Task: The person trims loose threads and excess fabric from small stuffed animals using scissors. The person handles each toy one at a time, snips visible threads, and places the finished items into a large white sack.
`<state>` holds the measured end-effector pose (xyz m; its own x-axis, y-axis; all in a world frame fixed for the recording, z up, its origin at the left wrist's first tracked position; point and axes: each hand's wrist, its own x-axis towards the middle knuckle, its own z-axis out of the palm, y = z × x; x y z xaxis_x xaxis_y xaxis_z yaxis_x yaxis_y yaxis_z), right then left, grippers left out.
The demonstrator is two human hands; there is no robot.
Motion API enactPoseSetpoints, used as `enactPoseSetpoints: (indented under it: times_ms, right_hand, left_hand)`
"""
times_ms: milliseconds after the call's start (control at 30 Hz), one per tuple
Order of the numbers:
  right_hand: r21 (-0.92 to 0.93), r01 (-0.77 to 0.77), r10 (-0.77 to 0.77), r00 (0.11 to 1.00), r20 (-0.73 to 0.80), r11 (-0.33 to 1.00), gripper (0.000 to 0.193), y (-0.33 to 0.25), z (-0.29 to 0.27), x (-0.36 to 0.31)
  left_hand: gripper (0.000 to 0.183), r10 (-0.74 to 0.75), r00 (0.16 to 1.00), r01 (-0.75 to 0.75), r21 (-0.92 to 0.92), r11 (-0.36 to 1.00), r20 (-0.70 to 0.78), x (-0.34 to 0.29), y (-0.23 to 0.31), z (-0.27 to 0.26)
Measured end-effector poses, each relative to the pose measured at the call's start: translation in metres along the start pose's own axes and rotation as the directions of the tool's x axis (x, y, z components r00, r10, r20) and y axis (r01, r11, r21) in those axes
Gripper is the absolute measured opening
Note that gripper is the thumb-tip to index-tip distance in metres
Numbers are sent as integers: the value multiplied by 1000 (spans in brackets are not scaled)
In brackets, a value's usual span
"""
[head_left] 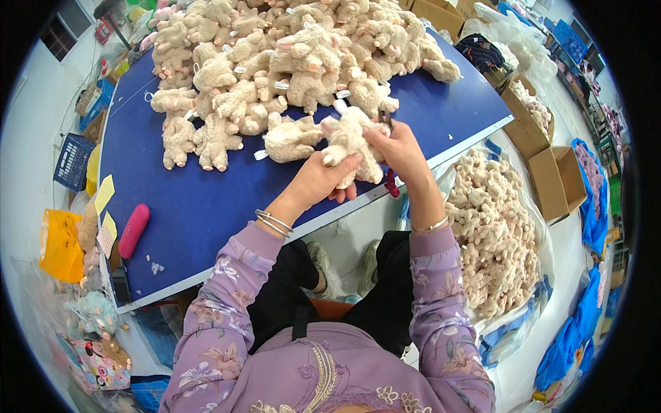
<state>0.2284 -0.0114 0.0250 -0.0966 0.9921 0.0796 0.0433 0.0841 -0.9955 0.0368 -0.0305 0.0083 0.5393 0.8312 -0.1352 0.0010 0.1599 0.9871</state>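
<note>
– At the near edge of the blue table, what do you see, pls?
– One cream plush animal, held between both hands, approx. over the edge. I take it as the clock's centre.
– And the fingers?
– L hand, at 7 o'clock: thumb lies on the toy, other fingers curl below, so it is a narrow grip. R hand, at 3 o'clock: fingers closed on the toy's other side.
– Does the R hand have also smth. else?
– Small dark red item shows just under it, at 5 o'clock; what it is, I cannot tell.
– Other toys?
– Yes. Single cream plush lies just beside, at 9 o'clock. Big plush pile is at 11 to 12. At 4, on the floor, a clear plastic bag is full of similar ones.
– Rest, quickly?
– Pink case on the table at 8 o'clock; open cardboard box, approx. 3; blue crate at 9, well apart.
</note>
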Motion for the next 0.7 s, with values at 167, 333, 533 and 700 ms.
enactPoseSetpoints:
  times_ms: [167,333,533,700]
  right_hand:
    - [174,-77,91,993,-72,982,20,10,-7,7]
    - [118,-141,154,982,-106,983,21,6,-15,9]
    - [742,496,-765,643,35,451,59,-34,-136,-8]
    - [232,71,-29,983,-182,970,46,-21,-68,-9]
  left_hand:
    - [31,70,995,-65,-78,995,65,0,6,-1]
    - [22,119,989,-113,-70,991,90,-1,6,-3]
    - [17,573,682,-601,98,793,-455,-14,32,-41]
    - [40,658,667,-116,824,555,-349,-5,13,-68]
